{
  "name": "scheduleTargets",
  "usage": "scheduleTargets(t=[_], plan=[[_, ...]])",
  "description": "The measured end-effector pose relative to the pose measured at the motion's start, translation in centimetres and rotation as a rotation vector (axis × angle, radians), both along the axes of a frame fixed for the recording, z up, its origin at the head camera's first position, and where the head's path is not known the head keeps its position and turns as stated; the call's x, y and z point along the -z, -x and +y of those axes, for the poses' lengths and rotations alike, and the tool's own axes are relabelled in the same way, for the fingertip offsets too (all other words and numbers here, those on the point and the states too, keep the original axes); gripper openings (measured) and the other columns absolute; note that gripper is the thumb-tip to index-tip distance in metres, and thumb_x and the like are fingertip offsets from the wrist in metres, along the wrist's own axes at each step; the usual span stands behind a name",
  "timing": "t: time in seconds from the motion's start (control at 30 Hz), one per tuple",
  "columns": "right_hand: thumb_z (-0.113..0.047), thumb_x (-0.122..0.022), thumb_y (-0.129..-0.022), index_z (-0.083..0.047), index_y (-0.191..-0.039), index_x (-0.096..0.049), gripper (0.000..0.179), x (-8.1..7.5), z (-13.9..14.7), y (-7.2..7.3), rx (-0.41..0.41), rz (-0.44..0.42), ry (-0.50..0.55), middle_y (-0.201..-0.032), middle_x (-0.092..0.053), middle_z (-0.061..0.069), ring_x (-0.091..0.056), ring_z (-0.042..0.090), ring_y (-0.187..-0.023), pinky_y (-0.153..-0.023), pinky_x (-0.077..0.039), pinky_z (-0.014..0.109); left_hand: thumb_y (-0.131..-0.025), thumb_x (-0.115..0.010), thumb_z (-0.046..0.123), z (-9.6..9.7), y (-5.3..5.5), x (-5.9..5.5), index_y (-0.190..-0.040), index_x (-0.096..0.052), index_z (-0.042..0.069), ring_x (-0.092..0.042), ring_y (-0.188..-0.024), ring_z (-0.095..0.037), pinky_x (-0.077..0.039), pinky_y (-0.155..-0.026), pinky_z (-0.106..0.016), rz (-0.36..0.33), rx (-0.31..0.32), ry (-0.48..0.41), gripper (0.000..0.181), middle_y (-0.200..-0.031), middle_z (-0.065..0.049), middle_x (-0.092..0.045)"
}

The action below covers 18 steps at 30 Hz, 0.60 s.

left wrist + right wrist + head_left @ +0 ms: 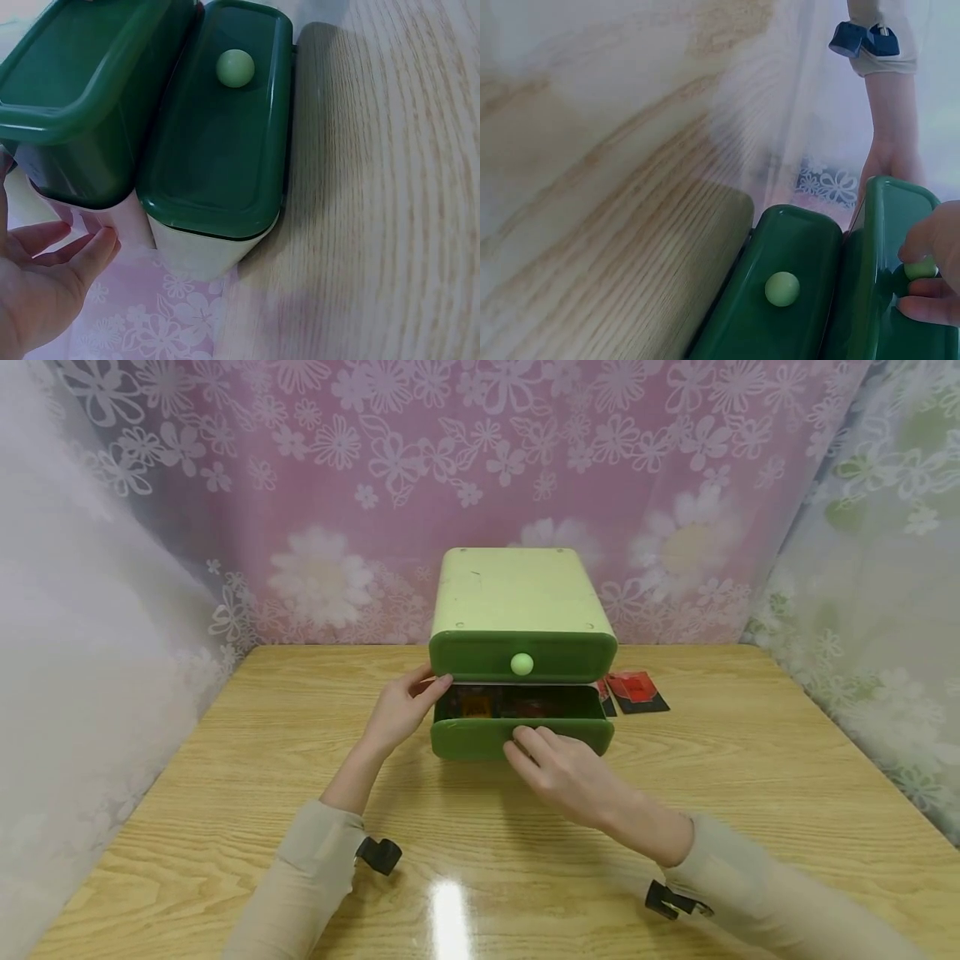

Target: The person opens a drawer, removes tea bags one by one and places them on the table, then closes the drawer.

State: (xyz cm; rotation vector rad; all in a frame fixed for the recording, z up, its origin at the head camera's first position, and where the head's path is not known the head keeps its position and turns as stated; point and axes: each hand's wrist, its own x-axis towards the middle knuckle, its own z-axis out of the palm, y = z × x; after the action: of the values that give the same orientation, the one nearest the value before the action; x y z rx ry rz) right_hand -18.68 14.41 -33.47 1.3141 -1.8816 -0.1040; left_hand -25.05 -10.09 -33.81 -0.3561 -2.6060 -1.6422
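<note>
A small cream cabinet point(517, 589) with green drawer fronts stands on the table. One drawer point(457, 742) is pulled out below the top drawer front point(472, 656). My right hand point(566, 772) pinches that drawer's round pale-green knob point(921, 268) between thumb and fingers. In the right wrist view, part of the knob is covered by fingers. My left hand point(401, 710) rests against the cabinet's left side, its fingertips pressing the side wall in the left wrist view. Inside the open drawer lie an orange-and-dark packet point(476, 704) and something reddish, too shadowed to tell.
Red-and-black packets point(637, 692) lie right of the cabinet, one partly hidden by it. Under the open drawer, a closed drawer front point(217, 150) with its own knob point(235, 68) shows. Floral curtains point(480, 460) hang behind and beside the wooden table point(247, 760).
</note>
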Motion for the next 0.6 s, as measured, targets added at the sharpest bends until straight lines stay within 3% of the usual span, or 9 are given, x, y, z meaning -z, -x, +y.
scheduleTargets(t=[0.6], plan=[[0.001,-0.026,-0.1,0.004,-0.096,-0.063,0.037,-0.3,0.1,-2.0,-0.034,-0.05,0.008,-0.093,-0.056,0.015,-0.057,0.022,-0.073,-0.057,-0.052,0.023,-0.089,-0.053,0.053,-0.1,0.2,0.2,-0.14,-0.042,0.011,-0.049,-0.12,-0.025,-0.042,-0.096,-0.044,-0.001,0.004,-0.016,0.067,-0.135,-0.011,-0.048]])
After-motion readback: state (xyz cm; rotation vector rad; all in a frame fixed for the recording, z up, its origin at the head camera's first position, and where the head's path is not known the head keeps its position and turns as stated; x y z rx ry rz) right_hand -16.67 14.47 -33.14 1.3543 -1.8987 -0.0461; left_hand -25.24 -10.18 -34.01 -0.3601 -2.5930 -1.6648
